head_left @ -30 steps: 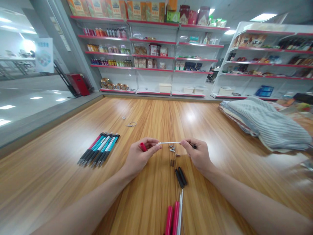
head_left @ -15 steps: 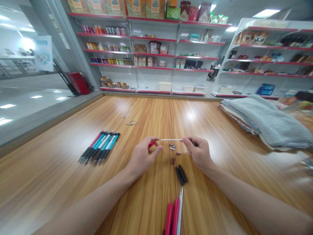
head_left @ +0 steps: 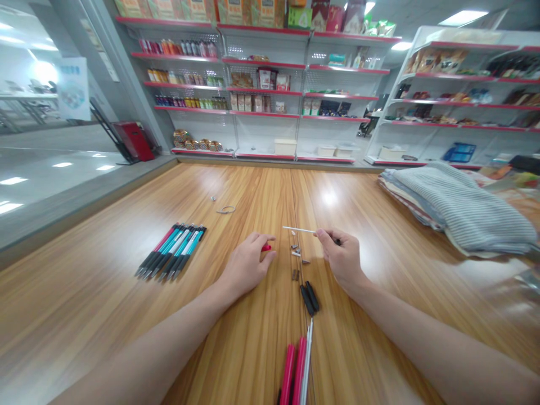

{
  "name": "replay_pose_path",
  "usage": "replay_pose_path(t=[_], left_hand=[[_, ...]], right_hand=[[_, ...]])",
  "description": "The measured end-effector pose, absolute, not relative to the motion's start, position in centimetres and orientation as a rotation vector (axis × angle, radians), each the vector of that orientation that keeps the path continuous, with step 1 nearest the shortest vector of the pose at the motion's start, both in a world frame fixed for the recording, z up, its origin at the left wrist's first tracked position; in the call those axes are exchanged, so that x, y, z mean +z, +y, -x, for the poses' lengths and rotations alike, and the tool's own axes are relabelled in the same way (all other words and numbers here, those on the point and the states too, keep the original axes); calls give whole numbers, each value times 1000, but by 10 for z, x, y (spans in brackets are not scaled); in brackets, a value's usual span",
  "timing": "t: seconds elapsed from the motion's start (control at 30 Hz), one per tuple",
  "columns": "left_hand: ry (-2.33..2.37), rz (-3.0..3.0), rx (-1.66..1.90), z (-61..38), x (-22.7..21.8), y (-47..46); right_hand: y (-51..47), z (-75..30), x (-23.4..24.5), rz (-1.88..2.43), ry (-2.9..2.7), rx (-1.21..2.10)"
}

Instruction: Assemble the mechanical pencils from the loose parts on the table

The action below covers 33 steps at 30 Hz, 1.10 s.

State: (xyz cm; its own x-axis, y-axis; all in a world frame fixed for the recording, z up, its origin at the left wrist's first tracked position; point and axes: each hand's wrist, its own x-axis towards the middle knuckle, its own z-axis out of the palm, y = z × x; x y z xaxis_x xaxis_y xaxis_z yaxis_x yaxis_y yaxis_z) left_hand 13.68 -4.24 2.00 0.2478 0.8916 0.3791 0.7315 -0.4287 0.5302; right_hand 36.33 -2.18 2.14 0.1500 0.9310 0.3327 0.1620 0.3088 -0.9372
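My left hand [head_left: 248, 261] is curled around a red pen barrel [head_left: 265, 247], only the end of which shows. In my right hand [head_left: 342, 256] is a thin white pen refill [head_left: 298, 229], pinched by thumb and finger and pointing left. A black part, mostly hidden, also shows between the right fingers. Between the hands lie small pen tips and other little parts [head_left: 296, 253], with two brown pieces [head_left: 295, 275] nearer me. Two black pen grips [head_left: 310, 298] lie side by side below them. At the near edge are red pen barrels [head_left: 287, 374] and white refills [head_left: 309, 349].
Several assembled pens [head_left: 171, 253] lie in a row on the left. A ring-shaped strap [head_left: 226, 210] and a tiny metal piece [head_left: 212, 198] rest farther back. Folded cloths [head_left: 458, 205] are stacked at right. Stocked shelves [head_left: 265, 115] stand beyond the wooden table [head_left: 358, 197].
The refill's free end has swung up and away from my left hand. A small white piece now shows on the table below the refill. My left hand has shifted slightly left.
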Motion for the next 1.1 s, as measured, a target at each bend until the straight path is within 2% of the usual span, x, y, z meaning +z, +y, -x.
replay_pose_path(t=[0.47, 0.77, 0.9, 1.1], left_hand=[[1597, -2316, 910, -182, 17, 53], [1594, -2158, 1013, -152, 21, -9], [1346, -1828, 1212, -139, 26, -31], [1187, -1808, 1179, -141, 32, -26]], right_hand=[[-6, -370, 16, 1187, -1220, 691], [-9, -376, 25, 1256, -1461, 602], [-20, -370, 30, 1157, -1633, 640], [-26, -369, 32, 1148, -1619, 597]])
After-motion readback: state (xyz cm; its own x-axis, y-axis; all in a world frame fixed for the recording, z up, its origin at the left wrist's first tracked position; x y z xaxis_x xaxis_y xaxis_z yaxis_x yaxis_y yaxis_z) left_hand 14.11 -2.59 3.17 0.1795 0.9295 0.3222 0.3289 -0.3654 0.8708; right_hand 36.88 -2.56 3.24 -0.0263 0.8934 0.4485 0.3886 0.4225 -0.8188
